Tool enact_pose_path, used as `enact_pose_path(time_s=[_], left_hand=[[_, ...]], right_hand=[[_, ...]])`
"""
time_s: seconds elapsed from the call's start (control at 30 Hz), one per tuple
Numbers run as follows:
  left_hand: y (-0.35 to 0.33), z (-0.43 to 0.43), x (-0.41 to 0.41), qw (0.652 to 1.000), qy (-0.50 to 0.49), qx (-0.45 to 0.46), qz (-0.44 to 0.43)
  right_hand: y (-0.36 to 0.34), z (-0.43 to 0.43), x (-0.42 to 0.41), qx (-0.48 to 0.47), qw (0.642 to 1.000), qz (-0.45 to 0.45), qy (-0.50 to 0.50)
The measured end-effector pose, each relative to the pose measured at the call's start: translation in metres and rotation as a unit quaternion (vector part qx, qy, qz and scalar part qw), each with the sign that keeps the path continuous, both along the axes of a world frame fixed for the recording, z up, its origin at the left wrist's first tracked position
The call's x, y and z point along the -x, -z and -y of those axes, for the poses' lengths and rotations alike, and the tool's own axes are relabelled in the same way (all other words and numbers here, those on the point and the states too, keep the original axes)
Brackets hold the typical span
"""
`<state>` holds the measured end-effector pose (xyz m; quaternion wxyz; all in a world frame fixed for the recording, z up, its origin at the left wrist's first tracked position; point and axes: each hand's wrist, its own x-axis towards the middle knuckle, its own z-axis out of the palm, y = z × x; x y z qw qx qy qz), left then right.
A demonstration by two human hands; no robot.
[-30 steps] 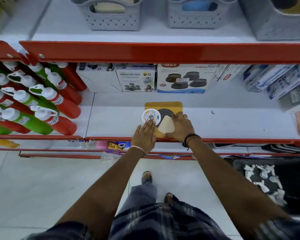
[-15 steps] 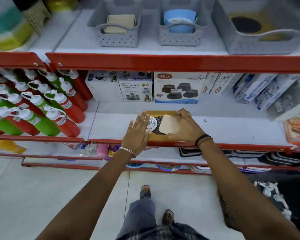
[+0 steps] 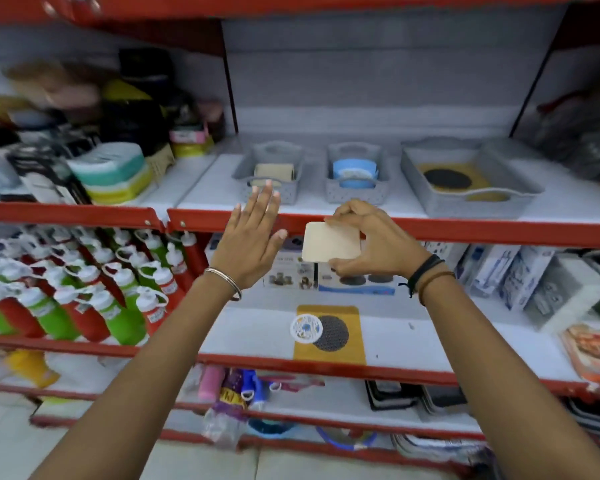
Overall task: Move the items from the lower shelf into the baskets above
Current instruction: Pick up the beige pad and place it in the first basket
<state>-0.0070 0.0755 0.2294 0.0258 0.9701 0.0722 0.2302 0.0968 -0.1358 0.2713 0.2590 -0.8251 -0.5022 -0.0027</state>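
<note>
My right hand grips a cream square pad by its edges, level with the red lip of the upper shelf. My left hand is raised beside it, flat, fingers spread, holding nothing. On the lower shelf lie a yellow card with a black mesh disc and a white patterned round disc overlapping its left side. Above stand three grey baskets: the left one holds cream pads, the middle one blue round items, the large right one a yellow card with a black disc.
Red and green bottles fill the lower shelf's left bay. Boxes line the back of the lower shelf, more boxes at right. Stacked containers sit left of the baskets. The red shelf lip runs across in front of the baskets.
My right hand has lifted the cream pad off the yellow card up to the upper shelf's edge. My left hand let go of the white disc and rose. The view tilted up.
</note>
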Motion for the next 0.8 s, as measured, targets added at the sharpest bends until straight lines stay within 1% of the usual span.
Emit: enact_pose_path(time_s=[0.17,0.3,0.37,0.4,0.47,0.53,0.67,0.8], left_hand=[[-0.036,-0.042,-0.03,1.0,-0.01,-0.006,-0.014],[-0.051,-0.076,-0.059,0.999,-0.018,-0.001,-0.034],[-0.056,-0.096,-0.075,0.998,-0.024,0.003,-0.052],[-0.058,-0.106,-0.083,0.998,-0.027,0.009,-0.057],[-0.061,-0.124,-0.097,0.996,-0.041,0.052,-0.054],[-0.063,-0.135,-0.109,0.994,-0.047,0.081,-0.064],[-0.064,-0.144,-0.128,0.995,-0.021,0.06,-0.076],[-0.057,-0.149,-0.136,0.993,0.016,0.081,-0.086]], right_hand=[[-0.043,-0.051,-0.028,-0.031,0.999,0.021,0.012],[-0.061,-0.104,-0.061,-0.018,0.998,0.053,0.016],[-0.066,-0.129,-0.079,0.005,0.998,0.058,0.028],[-0.066,-0.14,-0.087,0.026,0.998,0.053,0.035],[-0.063,-0.16,-0.103,0.061,0.996,0.036,0.045],[-0.057,-0.177,-0.116,0.071,0.996,0.019,0.052],[-0.04,-0.201,-0.13,0.082,0.995,-0.025,0.054],[-0.029,-0.212,-0.137,0.099,0.994,-0.046,0.022]])
